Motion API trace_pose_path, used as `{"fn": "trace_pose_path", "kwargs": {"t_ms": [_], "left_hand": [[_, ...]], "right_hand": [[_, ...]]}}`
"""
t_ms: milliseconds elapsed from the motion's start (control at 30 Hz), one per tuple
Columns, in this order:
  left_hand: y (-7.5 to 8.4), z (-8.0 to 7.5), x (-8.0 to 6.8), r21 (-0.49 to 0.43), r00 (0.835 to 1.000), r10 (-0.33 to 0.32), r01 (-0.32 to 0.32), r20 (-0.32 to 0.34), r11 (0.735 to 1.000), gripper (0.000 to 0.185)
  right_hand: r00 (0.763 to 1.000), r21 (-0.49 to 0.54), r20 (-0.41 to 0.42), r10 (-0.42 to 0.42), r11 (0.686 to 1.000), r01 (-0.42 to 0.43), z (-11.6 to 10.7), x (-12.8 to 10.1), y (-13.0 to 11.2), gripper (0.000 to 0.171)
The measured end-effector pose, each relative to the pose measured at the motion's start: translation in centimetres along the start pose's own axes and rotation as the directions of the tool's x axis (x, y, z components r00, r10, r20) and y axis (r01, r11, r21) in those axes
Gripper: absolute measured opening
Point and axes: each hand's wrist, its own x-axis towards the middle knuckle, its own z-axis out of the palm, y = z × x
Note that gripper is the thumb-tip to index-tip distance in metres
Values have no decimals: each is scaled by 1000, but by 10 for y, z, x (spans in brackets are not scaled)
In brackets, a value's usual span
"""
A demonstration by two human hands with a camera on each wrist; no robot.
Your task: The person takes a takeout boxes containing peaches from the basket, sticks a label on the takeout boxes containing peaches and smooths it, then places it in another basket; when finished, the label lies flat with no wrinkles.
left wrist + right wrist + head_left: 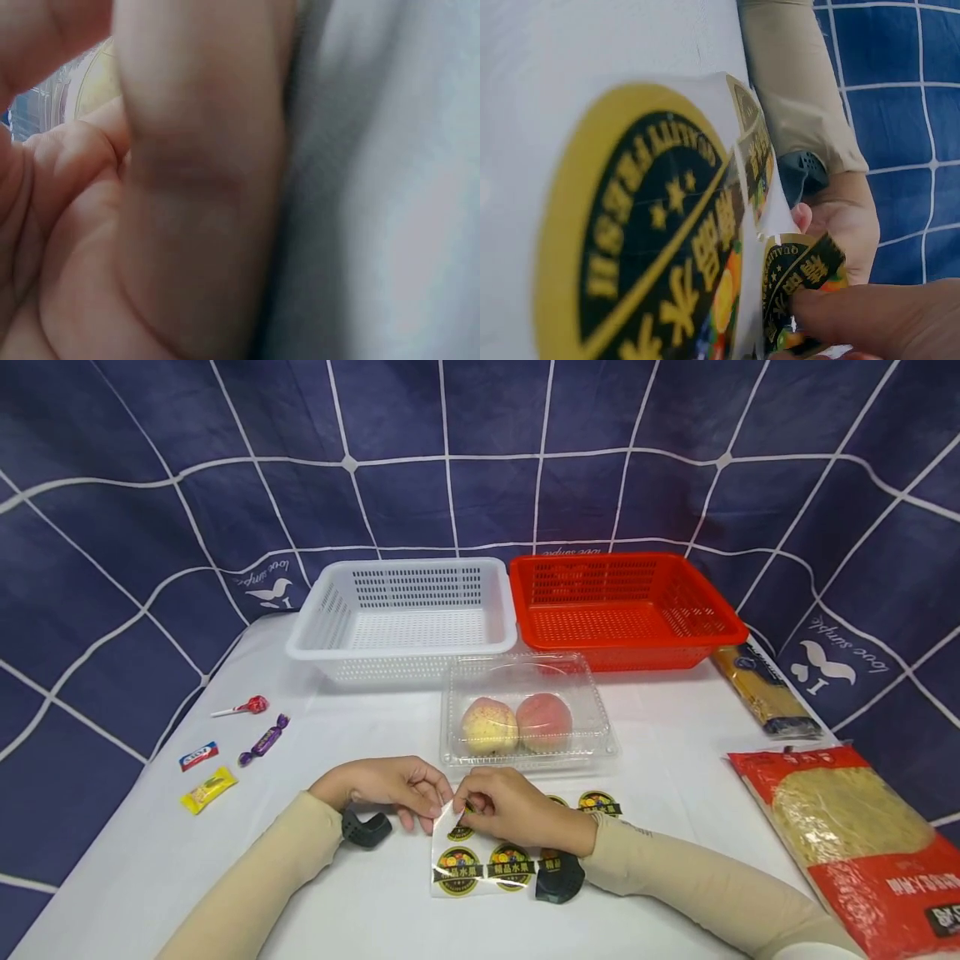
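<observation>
A white sheet of round black-and-gold fruit stickers lies on the table in front of the clear box. My left hand pinches the sheet's upper left corner, which is bent up. My right hand reaches across the sheet and pinches a sticker near that corner; in the right wrist view its edge stands up from the backing. Just beyond both hands is the clear plastic box, lid down, with two peaches inside. Curled fingers fill most of the left wrist view, hiding the sheet there.
A white basket and a red basket stand behind the box. On the left lie a lollipop and several wrapped candies. At the right are a red food bag and a yellowish packet.
</observation>
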Motion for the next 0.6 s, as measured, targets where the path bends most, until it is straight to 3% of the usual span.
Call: {"fn": "trace_pose_path", "kwargs": {"t_ms": [200, 433, 600], "left_hand": [[-1, -2, 0, 19, 999, -8, 8, -38, 1000, 16], [-1, -4, 0, 19, 998, -19, 21, -64, 1000, 18], [1, -2, -2, 71, 995, -27, 34, -97, 997, 16]], "right_hand": [[1000, 25, 20, -18, 1000, 17, -10, 0, -8, 11], [996, 206, 91, -17, 978, -3, -28, 2, -13, 15], [992, 277, 115, -52, 961, 18, -39, 4, -19, 11]]}}
